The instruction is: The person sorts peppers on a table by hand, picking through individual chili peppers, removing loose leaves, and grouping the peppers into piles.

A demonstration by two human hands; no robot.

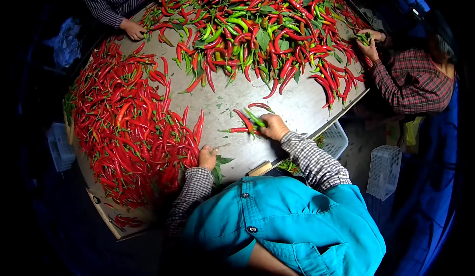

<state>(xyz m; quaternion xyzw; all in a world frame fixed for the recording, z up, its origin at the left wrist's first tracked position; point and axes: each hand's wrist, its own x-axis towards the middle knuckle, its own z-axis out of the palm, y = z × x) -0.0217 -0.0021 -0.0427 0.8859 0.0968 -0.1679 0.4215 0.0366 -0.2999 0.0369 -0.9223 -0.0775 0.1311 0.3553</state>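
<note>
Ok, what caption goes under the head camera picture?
Left hand beside red peppers, right hand touching a green pepper.

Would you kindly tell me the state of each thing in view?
Right hand: closed on a green chili pepper
Green chili pepper: gripped at one end
Red chili heap: loose, many stems on
Left hand: beside the red chili heap, grip unclear
Mixed chili heap: loose, red and green, leaves among them
Tabletop: partly covered
White plastic basket: partly hidden, contents unclear
</note>
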